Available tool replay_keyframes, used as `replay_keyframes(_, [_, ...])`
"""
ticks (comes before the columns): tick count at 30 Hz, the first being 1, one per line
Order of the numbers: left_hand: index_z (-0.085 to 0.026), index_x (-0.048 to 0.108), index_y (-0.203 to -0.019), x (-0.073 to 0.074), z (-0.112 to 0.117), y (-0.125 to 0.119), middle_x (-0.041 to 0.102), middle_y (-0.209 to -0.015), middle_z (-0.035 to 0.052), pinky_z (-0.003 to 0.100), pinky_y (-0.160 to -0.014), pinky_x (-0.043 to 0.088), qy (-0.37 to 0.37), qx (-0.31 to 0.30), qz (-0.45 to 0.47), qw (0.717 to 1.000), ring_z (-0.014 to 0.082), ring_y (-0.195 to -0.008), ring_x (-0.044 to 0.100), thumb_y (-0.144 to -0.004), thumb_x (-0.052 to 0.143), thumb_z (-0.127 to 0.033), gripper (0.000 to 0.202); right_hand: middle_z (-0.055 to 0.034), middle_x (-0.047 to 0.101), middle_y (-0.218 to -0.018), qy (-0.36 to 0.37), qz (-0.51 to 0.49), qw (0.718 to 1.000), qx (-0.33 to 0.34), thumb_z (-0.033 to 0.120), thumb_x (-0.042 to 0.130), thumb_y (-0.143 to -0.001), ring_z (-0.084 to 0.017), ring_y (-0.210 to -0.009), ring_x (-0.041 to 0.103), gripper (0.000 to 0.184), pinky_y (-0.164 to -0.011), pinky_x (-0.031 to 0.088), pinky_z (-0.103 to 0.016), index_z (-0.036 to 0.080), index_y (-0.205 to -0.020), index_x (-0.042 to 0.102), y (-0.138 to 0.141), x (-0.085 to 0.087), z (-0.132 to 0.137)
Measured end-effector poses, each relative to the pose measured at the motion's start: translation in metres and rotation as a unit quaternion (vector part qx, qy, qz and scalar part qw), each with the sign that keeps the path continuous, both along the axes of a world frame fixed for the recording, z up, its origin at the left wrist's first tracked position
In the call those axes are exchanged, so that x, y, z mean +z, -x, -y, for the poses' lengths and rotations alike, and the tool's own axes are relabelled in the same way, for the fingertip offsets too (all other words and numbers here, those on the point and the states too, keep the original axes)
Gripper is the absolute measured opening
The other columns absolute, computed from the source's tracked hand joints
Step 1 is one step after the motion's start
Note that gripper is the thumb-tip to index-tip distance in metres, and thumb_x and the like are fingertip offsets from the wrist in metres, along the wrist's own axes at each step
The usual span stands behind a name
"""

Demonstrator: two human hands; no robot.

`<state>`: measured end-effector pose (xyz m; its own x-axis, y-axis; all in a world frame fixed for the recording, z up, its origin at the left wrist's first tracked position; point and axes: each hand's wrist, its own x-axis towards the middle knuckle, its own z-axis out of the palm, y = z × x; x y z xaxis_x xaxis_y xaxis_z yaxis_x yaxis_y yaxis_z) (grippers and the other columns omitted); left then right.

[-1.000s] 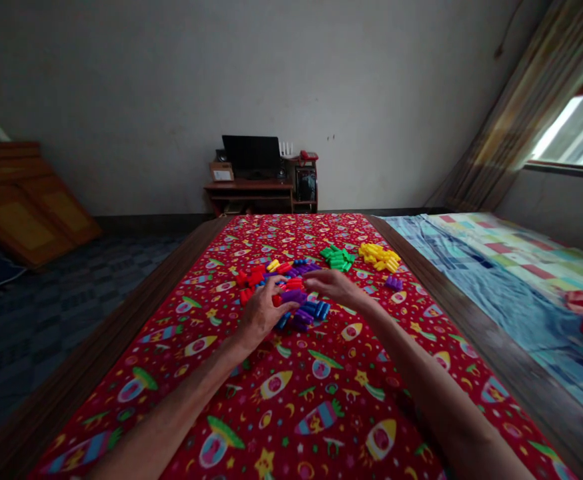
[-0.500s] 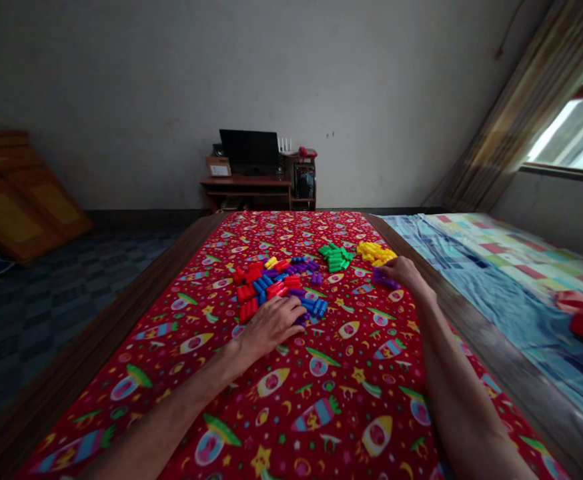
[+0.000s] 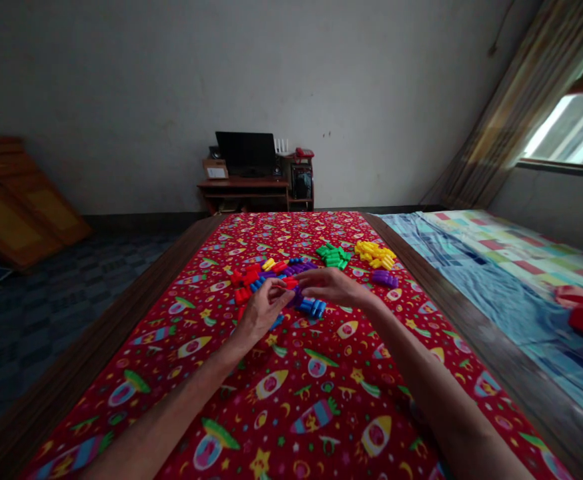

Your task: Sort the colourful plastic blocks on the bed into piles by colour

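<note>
Small ribbed plastic blocks lie in a mixed heap on the patterned red cloth (image 3: 316, 363). My left hand (image 3: 262, 310) is over the heap's near side, its fingers closed on a purple block (image 3: 297, 297). From the right, my right hand (image 3: 335, 287) comes up to that block with thumb and fingers apart; whether it touches the block is unclear. Blue blocks (image 3: 313, 308) lie just below the two hands. Red blocks (image 3: 244, 277) and more purple blocks (image 3: 299, 267) lie behind them, partly covered by my fingers.
Sorted by colour, green blocks (image 3: 333, 256), yellow blocks (image 3: 374, 254) and a purple group (image 3: 385, 279) lie to the right. A bed (image 3: 476, 267) adjoins the table's right side. Beyond the table, a monitor (image 3: 246, 154) stands on a desk (image 3: 244, 189).
My right hand has left the purple group at the right and moved left to the heap. My left hand has risen slightly with a purple block. The purple group stays behind on the cloth.
</note>
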<state>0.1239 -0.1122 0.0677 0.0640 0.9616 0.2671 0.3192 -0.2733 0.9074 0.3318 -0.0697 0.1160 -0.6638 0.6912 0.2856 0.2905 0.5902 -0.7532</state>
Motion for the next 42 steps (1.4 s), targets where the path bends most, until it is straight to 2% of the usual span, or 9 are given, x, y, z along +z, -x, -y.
replay_keyframes(4, [-0.020,0.055,-0.094,0.007,0.003,0.003,0.066,-0.072,-0.0007,0.026,-0.058,0.050,-0.004,0.005,-0.036,0.999,0.0172,-0.064,0.065,-0.086,0.048,-0.059,0.040,-0.0031,0.071,-0.077,-0.076,0.026,0.996,-0.027,0.026,0.059,-0.086,-0.012,-0.068,0.061,0.021,-0.062,0.040,-0.021,0.015,-0.095,0.075,0.018,-0.002,0.005])
replay_keyframes(8, [-0.020,0.062,-0.090,0.006,0.002,0.009,0.070,-0.088,0.0049,0.032,-0.079,0.053,-0.152,-0.012,-0.184,0.971,0.0203,-0.085,0.067,-0.094,0.042,-0.044,0.032,-0.0010,0.068,-0.066,-0.063,0.101,0.981,-0.151,0.023,0.057,-0.085,-0.011,-0.060,0.057,0.020,-0.057,0.037,-0.020,0.014,-0.079,0.075,-0.033,0.005,-0.019])
replay_keyframes(12, [-0.018,0.065,-0.107,-0.008,-0.008,0.017,0.068,-0.114,0.0094,0.041,-0.099,0.048,-0.254,-0.061,-0.333,0.906,0.0228,-0.110,0.061,-0.093,0.045,-0.023,0.025,-0.0013,0.064,-0.055,-0.008,0.276,0.919,-0.281,0.017,0.061,-0.077,-0.011,-0.052,0.055,0.018,-0.051,0.035,-0.021,0.014,-0.063,0.073,-0.095,0.002,-0.037])
replay_keyframes(20, [-0.019,0.064,-0.114,-0.018,-0.018,0.008,0.068,-0.113,0.0085,0.050,-0.106,0.039,-0.241,-0.083,-0.448,0.857,0.0247,-0.113,0.058,-0.087,0.056,-0.017,0.028,-0.0103,0.074,-0.093,-0.060,0.333,0.821,-0.460,0.023,0.062,-0.080,-0.020,-0.084,0.066,0.023,-0.066,0.045,-0.024,0.018,-0.097,0.077,-0.118,0.005,-0.030])
replay_keyframes(23, [-0.017,0.066,-0.105,-0.015,-0.018,0.006,0.070,-0.106,0.0098,0.051,-0.107,0.038,-0.249,-0.076,-0.456,0.851,0.0249,-0.106,0.062,-0.089,0.055,-0.019,0.020,-0.0104,0.074,-0.089,-0.097,0.269,0.862,-0.420,0.024,0.051,-0.088,-0.020,-0.081,0.066,0.028,-0.069,0.044,-0.025,0.015,-0.097,0.076,-0.089,0.011,-0.025])
replay_keyframes(27, [-0.017,0.068,-0.095,-0.019,-0.026,0.011,0.072,-0.092,0.0095,0.047,-0.099,0.045,-0.257,-0.030,-0.408,0.875,0.0244,-0.093,0.066,-0.091,0.051,-0.023,0.019,-0.0052,0.074,-0.088,-0.091,0.120,0.976,-0.160,0.027,0.050,-0.092,-0.017,-0.079,0.066,0.028,-0.071,0.044,-0.023,0.015,-0.096,0.075,-0.026,0.000,-0.010])
replay_keyframes(30, [-0.019,0.067,-0.091,-0.022,-0.030,0.015,0.072,-0.085,0.0066,0.037,-0.083,0.053,-0.212,-0.004,-0.316,0.925,0.0220,-0.083,0.068,-0.090,0.052,-0.030,0.018,-0.0062,0.074,-0.095,-0.090,0.073,0.993,-0.024,0.020,0.054,-0.090,-0.016,-0.080,0.065,0.026,-0.070,0.043,-0.022,0.017,-0.108,0.072,0.012,-0.017,0.003])
replay_keyframes(35, [-0.021,0.058,-0.085,-0.017,-0.024,0.011,0.070,-0.077,0.0014,0.030,-0.067,0.054,-0.129,0.021,-0.173,0.976,0.0188,-0.071,0.068,-0.088,0.054,-0.045,0.024,-0.0106,0.071,-0.094,-0.141,0.069,0.984,-0.084,0.017,0.060,-0.086,-0.017,-0.081,0.061,0.024,-0.070,0.040,-0.024,0.015,-0.108,0.069,0.025,-0.032,0.006])
replay_keyframes(42, [-0.022,0.054,-0.081,0.003,-0.016,0.008,0.068,-0.075,0.0009,0.029,-0.068,0.053,-0.141,0.049,-0.151,0.977,0.0186,-0.073,0.068,-0.086,0.055,-0.048,0.027,0.0022,0.058,-0.060,-0.028,0.050,0.993,-0.099,0.015,0.055,-0.084,-0.008,-0.057,0.047,0.017,-0.056,0.031,-0.018,0.013,-0.073,0.069,0.014,-0.034,-0.011])
